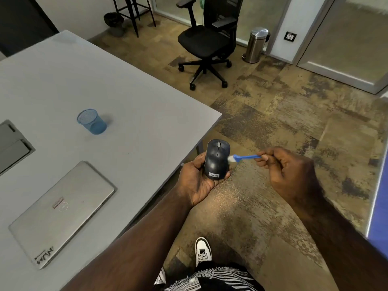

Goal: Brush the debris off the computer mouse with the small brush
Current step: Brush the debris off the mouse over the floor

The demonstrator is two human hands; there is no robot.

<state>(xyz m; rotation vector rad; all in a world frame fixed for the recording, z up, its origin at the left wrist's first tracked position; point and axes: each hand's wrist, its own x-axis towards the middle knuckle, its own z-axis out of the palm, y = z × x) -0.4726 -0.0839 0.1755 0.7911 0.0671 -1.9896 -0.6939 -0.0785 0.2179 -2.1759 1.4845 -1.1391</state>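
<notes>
A dark computer mouse (pixel 216 159) with a Lenovo label lies top-up in the palm of my left hand (pixel 196 181), held in the air just past the table's right edge. My right hand (pixel 287 171) pinches the thin handle of a small blue brush (pixel 244 158). The brush's white bristles touch the right side of the mouse. Both hands are over the carpet floor.
The grey table (pixel 126 106) carries a closed silver laptop (pixel 60 213), a blue mesh cup (pixel 92 121) and a recessed cable box (pixel 12 143). A black office chair (pixel 207 40) and a steel bin (pixel 255 45) stand further back on the floor.
</notes>
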